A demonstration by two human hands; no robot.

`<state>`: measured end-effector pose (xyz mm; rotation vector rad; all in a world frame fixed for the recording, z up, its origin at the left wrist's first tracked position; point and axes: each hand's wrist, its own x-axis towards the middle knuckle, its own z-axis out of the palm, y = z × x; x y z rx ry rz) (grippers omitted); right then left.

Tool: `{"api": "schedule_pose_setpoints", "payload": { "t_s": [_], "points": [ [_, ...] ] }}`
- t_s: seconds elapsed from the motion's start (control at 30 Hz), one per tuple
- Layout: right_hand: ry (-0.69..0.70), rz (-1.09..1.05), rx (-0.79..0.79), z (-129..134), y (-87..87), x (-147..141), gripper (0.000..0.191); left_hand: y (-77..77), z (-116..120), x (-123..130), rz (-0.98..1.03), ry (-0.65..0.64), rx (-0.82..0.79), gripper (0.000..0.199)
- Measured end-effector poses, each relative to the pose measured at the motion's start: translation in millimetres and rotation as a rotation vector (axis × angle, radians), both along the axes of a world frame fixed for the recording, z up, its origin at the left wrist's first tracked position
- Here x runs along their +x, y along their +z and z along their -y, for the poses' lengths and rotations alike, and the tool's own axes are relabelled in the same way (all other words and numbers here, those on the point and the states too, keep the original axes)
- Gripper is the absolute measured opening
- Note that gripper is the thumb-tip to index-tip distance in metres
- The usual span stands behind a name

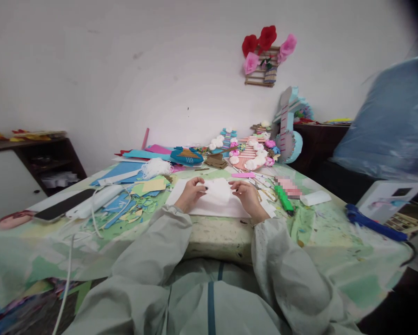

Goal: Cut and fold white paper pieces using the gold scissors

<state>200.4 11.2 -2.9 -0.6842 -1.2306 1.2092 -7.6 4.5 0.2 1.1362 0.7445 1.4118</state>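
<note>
White paper [218, 191]: small piece at the middle of the worktop [219, 235], between both hands, over a larger sheet [226, 212]; white on white, so cannot tell whether touching it or just above.
Left hand [191, 194]: pinching the paper's left edge between thumb and fingertips.
Right hand [248, 197]: curled, pinching the paper's right edge with thumb and fingertips.
Weight: probably next to nothing, easily lifted by a draught.
Stiffness: likely thin and bendable, quick to buckle if pushed in from both sides.
Surface: probably smooth and dry, apt to slide on the larger sheet.
Fragility: likely to crease or tear under a hard pull; best kept to light pressure.
Where to hold: best by opposite side edges, level with each other, with the middle left unpressed.
Near edge: front of the worktop, close below the wrists, crossed by both sleeves [170, 230].
Left side: paper scraps [135, 216], white cord [95, 209] and phone [65, 204]; likely to snag a wide swing.
Right side: green tool [283, 199], then white roll [315, 198], with blue glue gun [372, 223] farther out.
Far side: white yarn [157, 167], pink strip [243, 175] and flower craft [252, 156] near the wall [181, 79].
Room: probably easiest upward and toward the body, tighter sideways.
</note>
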Motion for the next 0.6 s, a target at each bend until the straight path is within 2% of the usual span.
{"api": "schedule_pose_setpoints", "payload": {
  "t_s": [0.1, 0.2, 0.3, 0.43, 0.6],
  "points": [
    [0.078, -0.043, -0.129, 2.5, 0.9, -4.2, 0.013, -1.5, 0.1, 0.4, -0.018, -0.113, 0.034, 0.036],
    [0.218, 0.041, -0.234, 7.5, -0.8, -13.1, 0.02, -4.9, -1.3, 3.0, -0.038, -0.241, 0.048, 0.045],
    [0.267, 0.142, -0.251, 11.4, -3.5, -18.4, 0.023, -6.8, -2.2, 5.7, -0.041, -0.275, 0.046, 0.056],
    [0.249, 0.164, -0.187, 10.3, -5.4, -16.8, 0.019, -6.2, -2.0, 7.2, 0.008, -0.243, 0.031, 0.061],
    [0.146, 0.06, -0.122, 3.9, -6.2, -13.7, 0.019, -9.4, -2.1, 8.7, -0.037, -0.26, -0.029, 0.04]
  ]
}}
